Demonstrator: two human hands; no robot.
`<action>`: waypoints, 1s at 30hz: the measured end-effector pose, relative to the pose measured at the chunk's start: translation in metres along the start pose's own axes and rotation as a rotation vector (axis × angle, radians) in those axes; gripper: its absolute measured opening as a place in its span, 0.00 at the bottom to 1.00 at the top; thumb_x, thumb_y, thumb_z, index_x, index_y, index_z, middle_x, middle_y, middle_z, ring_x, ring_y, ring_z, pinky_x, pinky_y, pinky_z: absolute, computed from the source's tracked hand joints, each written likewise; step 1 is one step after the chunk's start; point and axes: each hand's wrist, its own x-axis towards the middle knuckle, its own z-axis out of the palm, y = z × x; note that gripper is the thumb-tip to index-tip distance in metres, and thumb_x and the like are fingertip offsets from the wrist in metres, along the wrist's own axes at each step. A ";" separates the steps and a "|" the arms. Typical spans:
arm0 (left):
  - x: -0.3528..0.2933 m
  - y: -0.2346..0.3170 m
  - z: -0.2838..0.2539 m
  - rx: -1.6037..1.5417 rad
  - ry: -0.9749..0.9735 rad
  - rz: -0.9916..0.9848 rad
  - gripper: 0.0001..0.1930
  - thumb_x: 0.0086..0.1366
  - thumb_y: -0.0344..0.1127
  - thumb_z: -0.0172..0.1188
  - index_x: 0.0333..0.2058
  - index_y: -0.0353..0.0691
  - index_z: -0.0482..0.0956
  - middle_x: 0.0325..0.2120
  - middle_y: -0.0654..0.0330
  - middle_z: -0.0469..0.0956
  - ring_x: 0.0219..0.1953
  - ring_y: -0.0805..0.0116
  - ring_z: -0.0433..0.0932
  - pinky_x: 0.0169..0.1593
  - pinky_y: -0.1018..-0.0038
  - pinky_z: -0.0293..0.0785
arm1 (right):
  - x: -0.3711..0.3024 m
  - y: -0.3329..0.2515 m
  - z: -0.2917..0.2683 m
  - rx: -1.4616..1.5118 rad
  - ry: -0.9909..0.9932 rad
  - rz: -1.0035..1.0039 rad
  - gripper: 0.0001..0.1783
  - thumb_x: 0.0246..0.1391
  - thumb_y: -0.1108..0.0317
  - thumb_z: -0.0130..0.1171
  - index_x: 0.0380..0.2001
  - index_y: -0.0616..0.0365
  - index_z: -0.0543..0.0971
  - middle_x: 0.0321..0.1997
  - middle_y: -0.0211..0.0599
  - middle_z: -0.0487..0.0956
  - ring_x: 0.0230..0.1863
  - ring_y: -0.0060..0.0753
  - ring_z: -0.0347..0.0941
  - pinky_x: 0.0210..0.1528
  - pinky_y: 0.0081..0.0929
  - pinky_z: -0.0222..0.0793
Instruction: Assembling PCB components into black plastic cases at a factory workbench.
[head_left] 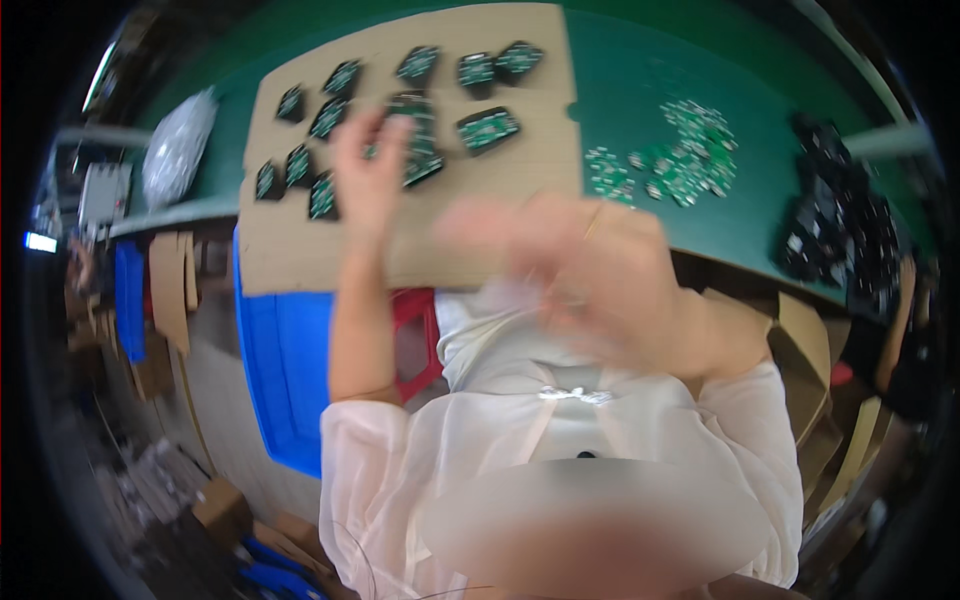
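Note:
My left hand [371,172] is over the cardboard sheet [470,255], with its fingers curled and a bit of green showing between thumb and fingers. What it grips is too blurred to make out. Right beside its thumb lies a cluster of black casings [423,165] with green circuit boards in them. My right hand [590,265] is in front of my body, near the cardboard's front right corner. Motion smears its fingers, so their pose and anything in them cannot be made out. More black casings with green boards [488,130] lie spread over the cardboard.
Loose green circuit boards [690,155] lie heaped on the green table [620,70] to the right. Farther right is a pile of black parts [840,215]. A clear plastic bag [180,148] lies at left. Below the table edge are a blue bin [270,380] and red stool [415,340].

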 end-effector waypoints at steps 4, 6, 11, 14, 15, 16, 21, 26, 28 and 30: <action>0.085 -0.068 -0.022 0.372 -0.065 -0.003 0.18 0.55 0.41 0.60 0.39 0.31 0.76 0.27 0.53 0.77 0.29 0.65 0.75 0.36 0.71 0.71 | 0.028 -0.085 -0.030 -0.161 -0.180 -0.106 0.15 0.36 0.65 0.60 0.33 0.53 0.78 0.23 0.29 0.72 0.21 0.28 0.68 0.21 0.23 0.64; 0.110 -0.090 -0.018 0.447 -0.100 -0.021 0.20 0.54 0.43 0.60 0.38 0.31 0.76 0.25 0.53 0.77 0.28 0.64 0.76 0.36 0.71 0.71 | 0.026 -0.089 -0.038 -0.340 -0.338 -0.197 0.29 0.35 0.64 0.55 0.49 0.45 0.73 0.26 0.23 0.71 0.22 0.19 0.64 0.23 0.18 0.57; 0.114 -0.098 -0.010 0.659 -0.176 -0.133 0.20 0.54 0.47 0.58 0.38 0.35 0.77 0.31 0.51 0.79 0.35 0.58 0.78 0.40 0.69 0.71 | 0.014 -0.089 -0.110 -0.095 -0.452 0.066 0.29 0.37 0.64 0.53 0.50 0.44 0.72 0.26 0.22 0.69 0.21 0.18 0.61 0.20 0.14 0.52; 0.116 -0.087 0.005 0.715 -0.138 -0.098 0.21 0.54 0.49 0.58 0.39 0.37 0.77 0.31 0.53 0.79 0.36 0.57 0.77 0.41 0.67 0.71 | 0.012 -0.090 -0.117 -0.069 -0.421 0.093 0.28 0.37 0.65 0.53 0.49 0.45 0.72 0.27 0.23 0.70 0.21 0.20 0.61 0.20 0.14 0.53; 0.117 -0.090 0.008 0.714 -0.124 -0.095 0.21 0.54 0.50 0.57 0.39 0.39 0.77 0.31 0.54 0.79 0.37 0.57 0.77 0.42 0.66 0.71 | 0.011 -0.087 -0.116 -0.096 -0.377 0.062 0.27 0.37 0.65 0.53 0.47 0.46 0.73 0.27 0.24 0.70 0.21 0.21 0.62 0.20 0.16 0.54; 0.117 -0.091 0.010 0.712 -0.139 -0.080 0.21 0.54 0.50 0.57 0.39 0.39 0.77 0.31 0.54 0.79 0.37 0.57 0.77 0.42 0.66 0.71 | 0.007 -0.085 -0.116 -0.129 -0.329 0.044 0.25 0.37 0.65 0.53 0.46 0.46 0.73 0.28 0.25 0.71 0.22 0.23 0.63 0.21 0.17 0.56; 0.121 -0.096 -0.002 0.816 -0.057 -0.058 0.20 0.55 0.51 0.57 0.39 0.42 0.75 0.32 0.55 0.78 0.38 0.55 0.76 0.41 0.64 0.70 | -0.010 -0.071 -0.117 -0.311 -0.117 -0.055 0.20 0.35 0.64 0.55 0.38 0.50 0.75 0.30 0.30 0.74 0.23 0.33 0.68 0.24 0.25 0.63; 0.107 -0.096 -0.033 0.843 0.134 0.087 0.21 0.56 0.46 0.56 0.43 0.36 0.72 0.30 0.52 0.77 0.34 0.54 0.76 0.37 0.63 0.71 | -0.023 -0.033 -0.143 -0.705 -0.071 0.182 0.15 0.38 0.60 0.60 0.33 0.50 0.79 0.27 0.33 0.76 0.26 0.29 0.70 0.24 0.24 0.66; 0.090 -0.071 -0.022 0.660 0.142 0.057 0.18 0.58 0.39 0.55 0.44 0.33 0.71 0.27 0.56 0.76 0.28 0.64 0.74 0.33 0.71 0.71 | -0.044 0.031 -0.190 -1.043 0.095 0.262 0.18 0.47 0.54 0.56 0.42 0.45 0.76 0.38 0.34 0.77 0.38 0.37 0.73 0.40 0.28 0.68; 0.068 -0.058 -0.018 0.429 0.108 0.171 0.16 0.60 0.35 0.54 0.45 0.33 0.70 0.32 0.56 0.74 0.32 0.69 0.73 0.35 0.74 0.71 | -0.078 0.067 -0.237 -1.093 0.421 0.420 0.15 0.46 0.67 0.53 0.39 0.60 0.75 0.37 0.44 0.75 0.41 0.45 0.70 0.43 0.34 0.66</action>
